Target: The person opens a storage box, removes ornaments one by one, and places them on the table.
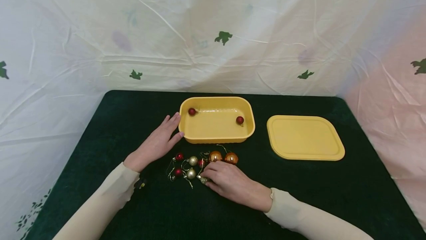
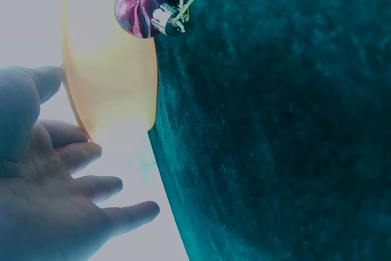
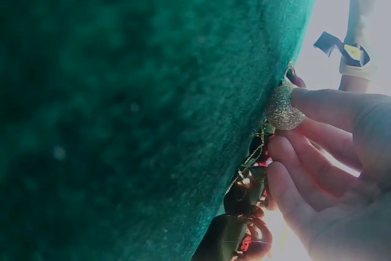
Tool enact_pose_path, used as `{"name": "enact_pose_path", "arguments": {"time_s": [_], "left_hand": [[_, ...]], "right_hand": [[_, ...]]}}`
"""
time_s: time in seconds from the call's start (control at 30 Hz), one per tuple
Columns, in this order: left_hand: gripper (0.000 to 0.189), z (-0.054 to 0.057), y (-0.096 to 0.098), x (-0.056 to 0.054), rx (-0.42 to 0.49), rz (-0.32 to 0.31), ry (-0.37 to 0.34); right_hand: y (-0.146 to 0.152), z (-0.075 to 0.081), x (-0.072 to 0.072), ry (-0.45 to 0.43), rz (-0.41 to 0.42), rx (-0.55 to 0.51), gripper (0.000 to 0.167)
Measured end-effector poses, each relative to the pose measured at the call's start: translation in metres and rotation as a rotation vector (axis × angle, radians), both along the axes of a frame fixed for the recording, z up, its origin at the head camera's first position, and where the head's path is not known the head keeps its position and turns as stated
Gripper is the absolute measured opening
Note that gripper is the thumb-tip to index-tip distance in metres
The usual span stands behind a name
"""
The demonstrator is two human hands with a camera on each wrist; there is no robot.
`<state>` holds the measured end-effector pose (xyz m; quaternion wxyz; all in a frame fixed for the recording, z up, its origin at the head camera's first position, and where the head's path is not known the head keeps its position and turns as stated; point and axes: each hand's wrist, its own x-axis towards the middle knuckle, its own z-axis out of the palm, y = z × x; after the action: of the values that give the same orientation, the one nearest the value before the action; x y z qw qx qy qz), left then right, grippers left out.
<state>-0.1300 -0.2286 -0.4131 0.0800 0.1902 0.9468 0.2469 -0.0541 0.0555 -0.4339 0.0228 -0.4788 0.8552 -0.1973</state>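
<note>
Two dark red baubles (image 1: 192,111) lie inside a yellow rectangular box (image 1: 216,139) on the table. My left hand (image 1: 156,140) touches the box's left end with fingers extended; the left wrist view shows those fingers spread beside the wall. In front of the box is a cluster of small baubles with cords. My right hand (image 1: 229,181) pinches a gold glitter bauble (image 3: 285,108) between thumb and fingers, at the cluster's near right side. Close by lie a gold bauble (image 1: 191,173), a glittery gold bauble (image 1: 193,161), red baubles (image 1: 179,156) and two orange baubles (image 1: 231,158).
A yellow lid (image 1: 306,138) lies flat to the right of the box. The dark green cloth-covered table (image 1: 332,192) ends at the back against a pale curtain (image 1: 213,58) with leaf prints.
</note>
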Motion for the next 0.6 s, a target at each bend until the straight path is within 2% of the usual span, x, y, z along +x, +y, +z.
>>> {"name": "enact_pose_path", "arguments": {"time_s": [0.37,0.47,0.6], "left_hand": [[0.070,0.000,0.001,0.001,0.013,-0.004,0.011],[0.071,0.000,0.001,0.002,0.010,-0.002,0.010],[0.071,0.001,0.001,0.002,0.008,0.000,0.019]], "right_hand": [[0.002,0.005,0.002,-0.044,-0.028,-0.004,0.032],[0.005,0.009,0.002,-0.055,-0.050,-0.036,0.032],[0.013,0.019,0.000,-0.027,-0.086,-0.102,0.031]]}}
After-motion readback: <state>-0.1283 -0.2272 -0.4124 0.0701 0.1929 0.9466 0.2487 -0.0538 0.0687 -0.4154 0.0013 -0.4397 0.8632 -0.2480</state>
